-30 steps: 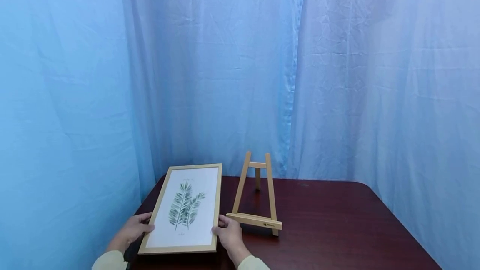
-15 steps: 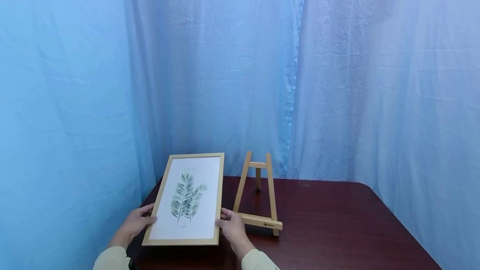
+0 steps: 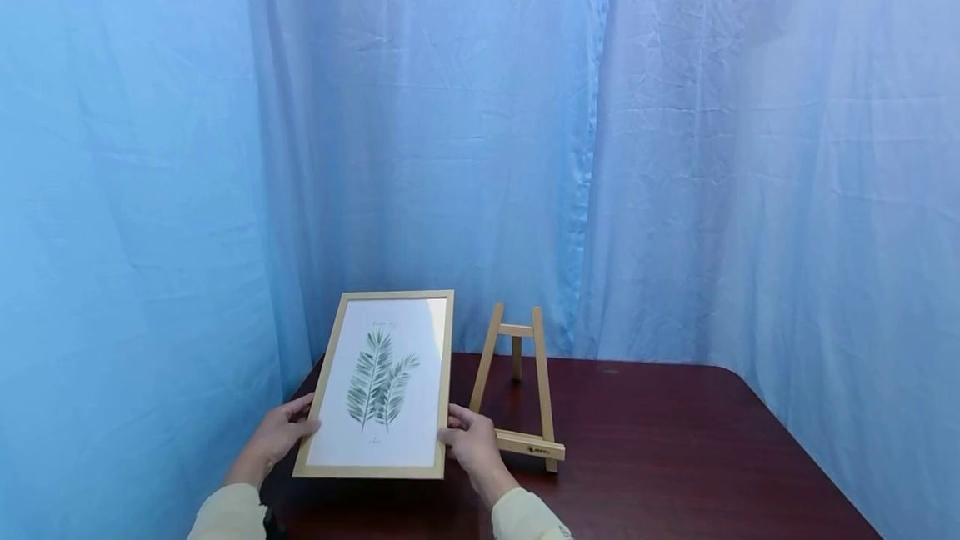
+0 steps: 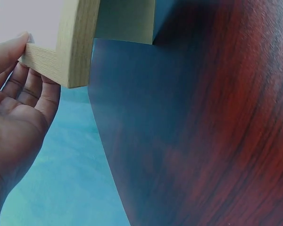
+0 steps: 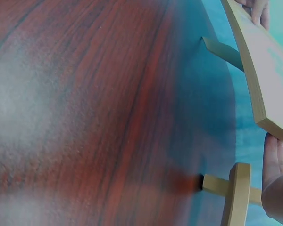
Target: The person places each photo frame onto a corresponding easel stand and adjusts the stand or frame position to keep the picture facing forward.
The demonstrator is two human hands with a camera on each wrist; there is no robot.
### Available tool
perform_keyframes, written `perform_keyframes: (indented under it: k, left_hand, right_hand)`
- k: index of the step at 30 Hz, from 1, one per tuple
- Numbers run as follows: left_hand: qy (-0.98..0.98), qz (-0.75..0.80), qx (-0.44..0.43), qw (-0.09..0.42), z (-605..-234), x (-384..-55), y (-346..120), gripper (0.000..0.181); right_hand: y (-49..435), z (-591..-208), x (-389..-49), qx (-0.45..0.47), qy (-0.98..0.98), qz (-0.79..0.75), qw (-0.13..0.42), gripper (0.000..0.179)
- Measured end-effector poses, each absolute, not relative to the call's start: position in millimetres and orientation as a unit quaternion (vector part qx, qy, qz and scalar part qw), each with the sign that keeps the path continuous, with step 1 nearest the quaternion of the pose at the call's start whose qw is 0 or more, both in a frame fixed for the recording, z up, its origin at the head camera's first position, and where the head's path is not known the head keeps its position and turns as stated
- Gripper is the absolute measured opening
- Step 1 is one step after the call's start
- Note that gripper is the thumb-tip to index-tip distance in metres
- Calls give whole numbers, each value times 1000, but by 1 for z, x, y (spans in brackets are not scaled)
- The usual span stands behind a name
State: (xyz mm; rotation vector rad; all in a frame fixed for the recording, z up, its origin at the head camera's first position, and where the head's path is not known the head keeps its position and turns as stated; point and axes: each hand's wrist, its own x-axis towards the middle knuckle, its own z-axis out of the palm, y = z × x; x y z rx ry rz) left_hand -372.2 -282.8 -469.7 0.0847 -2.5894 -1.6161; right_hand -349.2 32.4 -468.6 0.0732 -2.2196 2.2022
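A picture frame (image 3: 330, 373) with a pale wood border and a print of green fern-like leaves is tilted toward me in the head view. My left hand (image 3: 276, 438) grips its left side low down, thumb on the front and fingers behind. On the opposite side my right hand (image 3: 472, 442) pinches the border in the same way. From the frame's back a flat support leg (image 4: 126, 21) juts out, seen in the left wrist view. Close right of the frame stands a small wooden easel (image 3: 546, 382), its ledge partly hidden by my right hand.
The dark red-brown wooden table (image 3: 660, 440) extends to the right of the easel. Pale blue curtains (image 3: 450, 148) surround the table's back and sides. In the right wrist view, part of the easel (image 5: 237, 195) lies close to my right hand.
Both hands have raised the picture frame and moved it slightly right, and it now stands more upright. Its bottom edge has come up from the table's near side. The easel has stayed put.
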Motion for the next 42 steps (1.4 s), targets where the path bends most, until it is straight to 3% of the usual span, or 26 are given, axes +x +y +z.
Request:
perform_keyframes:
  k: [28,42]
  left_hand:
    - [-836,-541,-32,88,-445,-373,-269,58]
    - [-826,-551,-53,108,-436,-376,-259,58]
  right_hand:
    - [48,-452,-355,63,-709,701,46,58]
    - [58,-446,-355,50,-707,702,72,54]
